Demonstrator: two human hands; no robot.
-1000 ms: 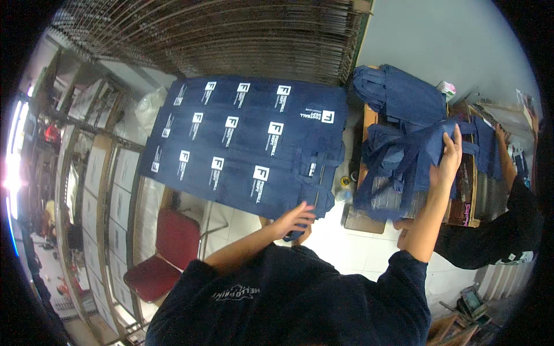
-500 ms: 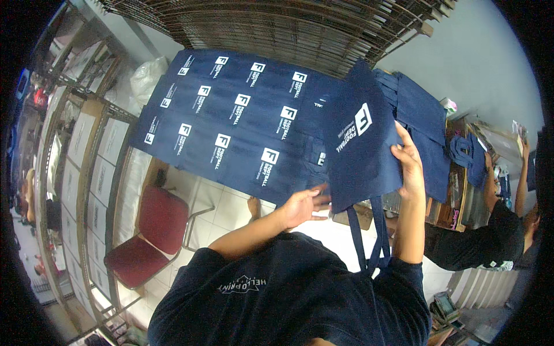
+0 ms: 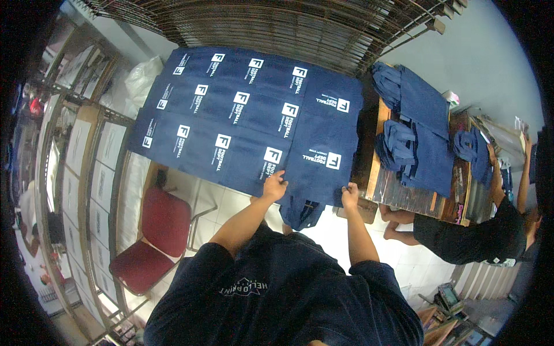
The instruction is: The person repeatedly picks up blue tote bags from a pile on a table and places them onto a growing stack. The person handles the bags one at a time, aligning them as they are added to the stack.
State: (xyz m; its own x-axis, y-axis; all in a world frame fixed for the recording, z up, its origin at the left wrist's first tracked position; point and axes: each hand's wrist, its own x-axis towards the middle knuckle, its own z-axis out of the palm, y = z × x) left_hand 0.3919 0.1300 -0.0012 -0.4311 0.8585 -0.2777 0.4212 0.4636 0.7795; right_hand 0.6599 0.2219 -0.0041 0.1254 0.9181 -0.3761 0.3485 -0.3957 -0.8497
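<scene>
A navy tote bag with a white print lies flat at the near right end of a surface covered in similar bags. My left hand pinches its near-left corner, fingers closed. At the near-right corner my right hand is closed on the bag's edge, thumb on top. Dark blue cloth, probably the bag's handles, hangs below the near edge between my hands. Another navy tote bag lies beyond it, and several printed tote bags are spread in rows to the left.
Stacks of navy bags rest on a wooden table at the right. A co-worker in black reaches over its far right side. A red chair stands at the left beside shelves of boxes. A wire rack spans the far side.
The tote bag that my right hand held up has come down flat onto the surface at the near right. Both hands are now at its near edge.
</scene>
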